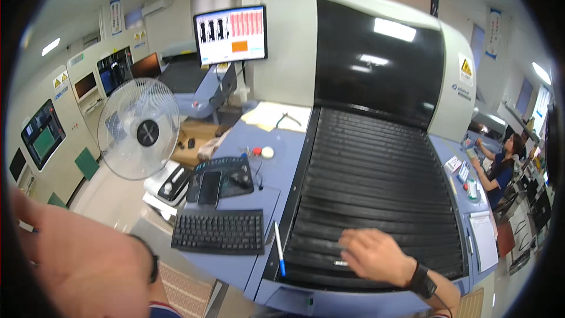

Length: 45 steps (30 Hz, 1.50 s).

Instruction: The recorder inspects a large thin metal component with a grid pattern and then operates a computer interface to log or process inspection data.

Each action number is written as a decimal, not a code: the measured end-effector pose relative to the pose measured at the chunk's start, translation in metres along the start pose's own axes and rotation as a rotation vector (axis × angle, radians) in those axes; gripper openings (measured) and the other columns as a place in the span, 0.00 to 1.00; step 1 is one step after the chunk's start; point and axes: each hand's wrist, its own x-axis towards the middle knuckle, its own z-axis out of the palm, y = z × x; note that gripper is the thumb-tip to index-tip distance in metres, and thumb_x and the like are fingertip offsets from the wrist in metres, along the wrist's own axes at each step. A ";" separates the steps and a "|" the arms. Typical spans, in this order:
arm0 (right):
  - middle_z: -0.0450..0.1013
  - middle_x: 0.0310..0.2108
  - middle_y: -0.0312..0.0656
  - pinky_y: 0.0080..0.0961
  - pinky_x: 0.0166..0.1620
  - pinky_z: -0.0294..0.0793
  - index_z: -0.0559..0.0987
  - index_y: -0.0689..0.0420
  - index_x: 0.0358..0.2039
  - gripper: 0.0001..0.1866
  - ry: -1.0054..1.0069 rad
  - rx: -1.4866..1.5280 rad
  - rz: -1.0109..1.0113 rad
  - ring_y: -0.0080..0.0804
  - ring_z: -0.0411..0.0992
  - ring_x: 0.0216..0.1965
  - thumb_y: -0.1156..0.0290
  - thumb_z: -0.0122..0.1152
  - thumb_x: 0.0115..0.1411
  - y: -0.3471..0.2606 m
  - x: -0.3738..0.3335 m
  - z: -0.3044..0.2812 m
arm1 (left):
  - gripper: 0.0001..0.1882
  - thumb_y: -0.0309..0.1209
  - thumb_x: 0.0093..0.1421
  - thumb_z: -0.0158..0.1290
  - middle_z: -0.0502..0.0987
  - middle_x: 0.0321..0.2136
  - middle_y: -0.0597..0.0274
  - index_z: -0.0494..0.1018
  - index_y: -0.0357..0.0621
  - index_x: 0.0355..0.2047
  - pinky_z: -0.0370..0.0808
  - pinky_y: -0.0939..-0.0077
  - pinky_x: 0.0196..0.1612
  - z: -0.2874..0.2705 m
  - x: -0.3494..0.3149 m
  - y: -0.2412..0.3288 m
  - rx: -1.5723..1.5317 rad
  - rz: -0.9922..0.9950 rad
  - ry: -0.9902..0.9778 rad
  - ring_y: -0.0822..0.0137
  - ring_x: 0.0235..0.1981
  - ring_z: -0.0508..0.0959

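Showing a bare, open palm, the left hand (82,259) has a rectangular black plastic keyboard (218,231) to its right, presumably for easy typing. The right hand (376,254) curls over the black slatted machine bed (376,182), near a small white strip (340,263); whether it grips anything, I cannot tell.

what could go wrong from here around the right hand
The long white pen with a blue end lies at the left edge of the black slatted bed; a bump might roll it inward. The right hand is at the bed's near end and could brush the small pale piece beside it.
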 end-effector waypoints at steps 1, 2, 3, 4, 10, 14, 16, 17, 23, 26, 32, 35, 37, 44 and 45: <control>0.78 0.42 0.45 0.33 0.42 0.78 0.77 0.60 0.39 0.12 0.000 0.000 0.011 0.39 0.78 0.37 0.69 0.66 0.57 0.005 0.006 -0.002 | 0.12 0.43 0.69 0.47 0.80 0.40 0.69 0.79 0.56 0.41 0.73 0.55 0.47 -0.006 -0.019 0.002 0.017 -0.103 -0.026 0.57 0.50 0.78; 0.77 0.41 0.44 0.33 0.42 0.78 0.77 0.60 0.39 0.12 0.010 0.026 0.014 0.39 0.77 0.37 0.69 0.66 0.57 0.006 0.016 -0.006 | 0.12 0.43 0.69 0.47 0.80 0.40 0.69 0.79 0.56 0.41 0.73 0.55 0.47 -0.008 -0.028 0.018 0.078 -0.223 -0.166 0.57 0.50 0.78; 0.77 0.40 0.44 0.34 0.42 0.78 0.77 0.60 0.38 0.11 0.010 0.033 0.044 0.39 0.76 0.37 0.69 0.65 0.57 0.014 0.026 -0.004 | 0.09 0.38 0.68 0.52 0.80 0.37 0.68 0.79 0.52 0.40 0.75 0.64 0.42 0.004 -0.039 0.017 0.077 -0.308 -0.503 0.60 0.44 0.80; 0.76 0.39 0.44 0.33 0.43 0.77 0.77 0.60 0.38 0.11 -0.020 -0.090 0.106 0.39 0.76 0.38 0.70 0.65 0.57 0.034 0.021 0.002 | 0.06 0.34 0.66 0.56 0.79 0.34 0.67 0.79 0.49 0.38 0.76 0.73 0.36 0.025 -0.089 -0.010 -0.021 -0.412 -0.784 0.63 0.37 0.81; 0.75 0.39 0.45 0.35 0.47 0.75 0.77 0.61 0.38 0.09 0.021 -0.230 -0.060 0.39 0.75 0.41 0.70 0.60 0.60 0.081 0.084 0.087 | 0.09 0.27 0.59 0.57 0.81 0.38 0.59 0.79 0.35 0.39 0.78 0.71 0.39 0.051 -0.273 0.083 -0.422 -0.457 -1.215 0.63 0.38 0.81; 0.72 0.39 0.46 0.36 0.48 0.73 0.77 0.62 0.37 0.10 0.096 -0.204 -0.116 0.42 0.74 0.41 0.70 0.60 0.58 0.081 0.128 0.153 | 0.10 0.27 0.56 0.60 0.81 0.33 0.61 0.80 0.39 0.38 0.77 0.74 0.35 0.065 -0.300 0.096 -0.527 -0.738 -1.133 0.66 0.32 0.80; 0.72 0.39 0.47 0.36 0.47 0.73 0.77 0.62 0.38 0.10 0.061 -0.221 -0.112 0.42 0.74 0.40 0.71 0.60 0.57 0.076 0.141 0.168 | 0.09 0.27 0.52 0.63 0.81 0.28 0.65 0.81 0.43 0.35 0.76 0.75 0.31 0.067 -0.288 0.088 -0.382 -0.877 -0.961 0.66 0.27 0.80; 0.72 0.39 0.47 0.36 0.47 0.74 0.77 0.62 0.38 0.11 0.044 -0.232 -0.122 0.42 0.74 0.39 0.71 0.60 0.56 0.075 0.146 0.173 | 0.07 0.26 0.51 0.63 0.81 0.26 0.67 0.81 0.45 0.32 0.75 0.76 0.27 0.067 -0.276 0.077 -0.291 -0.851 -0.926 0.67 0.24 0.79; 0.73 0.51 0.55 0.40 0.52 0.74 0.75 0.64 0.49 0.19 0.103 0.136 0.187 0.51 0.74 0.47 0.67 0.62 0.62 0.060 0.148 0.140 | 0.07 0.28 0.54 0.65 0.78 0.21 0.65 0.81 0.41 0.33 0.74 0.76 0.26 0.074 -0.260 0.053 -0.199 -1.124 -0.970 0.69 0.20 0.77; 0.73 0.52 0.55 0.38 0.49 0.77 0.72 0.64 0.54 0.19 0.288 0.516 0.315 0.46 0.78 0.44 0.69 0.60 0.65 0.038 0.152 0.102 | 0.27 0.32 0.59 0.66 0.81 0.40 0.58 0.71 0.35 0.55 0.78 0.76 0.39 0.064 -0.270 0.058 -0.325 -2.016 -0.936 0.71 0.37 0.81; 0.77 0.45 0.48 0.27 0.43 0.79 0.72 0.64 0.57 0.18 0.720 1.005 0.317 0.33 0.80 0.40 0.74 0.57 0.67 -0.002 0.156 0.068 | 0.53 0.39 0.56 0.70 0.62 0.64 0.50 0.46 0.35 0.70 0.66 0.64 0.65 0.092 -0.273 0.057 -0.647 -1.939 -0.277 0.59 0.64 0.66; 0.76 0.46 0.49 0.26 0.43 0.79 0.71 0.65 0.57 0.19 0.834 0.927 0.112 0.33 0.80 0.41 0.77 0.56 0.66 -0.008 0.153 0.058 | 0.47 0.39 0.57 0.69 0.67 0.61 0.54 0.55 0.36 0.68 0.66 0.66 0.64 0.101 -0.271 0.045 -0.647 -1.968 -0.344 0.62 0.61 0.68; 0.76 0.46 0.49 0.27 0.44 0.79 0.71 0.66 0.56 0.19 0.874 0.937 0.075 0.33 0.80 0.41 0.79 0.56 0.65 -0.014 0.151 0.056 | 0.48 0.41 0.54 0.71 0.73 0.56 0.57 0.59 0.34 0.67 0.70 0.69 0.60 0.105 -0.277 0.051 -0.594 -1.851 -0.382 0.66 0.56 0.73; 0.75 0.48 0.54 0.28 0.44 0.81 0.74 0.67 0.53 0.18 0.868 1.079 0.015 0.36 0.81 0.40 0.85 0.59 0.61 -0.031 0.171 0.076 | 0.40 0.27 0.59 0.64 0.77 0.51 0.59 0.57 0.38 0.68 0.75 0.73 0.54 0.078 -0.275 0.051 -0.655 -1.931 -0.534 0.69 0.51 0.77; 0.76 0.48 0.55 0.28 0.44 0.81 0.75 0.67 0.52 0.18 0.876 0.884 -0.016 0.37 0.81 0.40 0.86 0.60 0.60 -0.029 0.172 0.073 | 0.39 0.26 0.60 0.64 0.78 0.50 0.59 0.56 0.37 0.68 0.75 0.73 0.54 0.079 -0.277 0.052 -0.721 -1.972 -0.537 0.69 0.51 0.77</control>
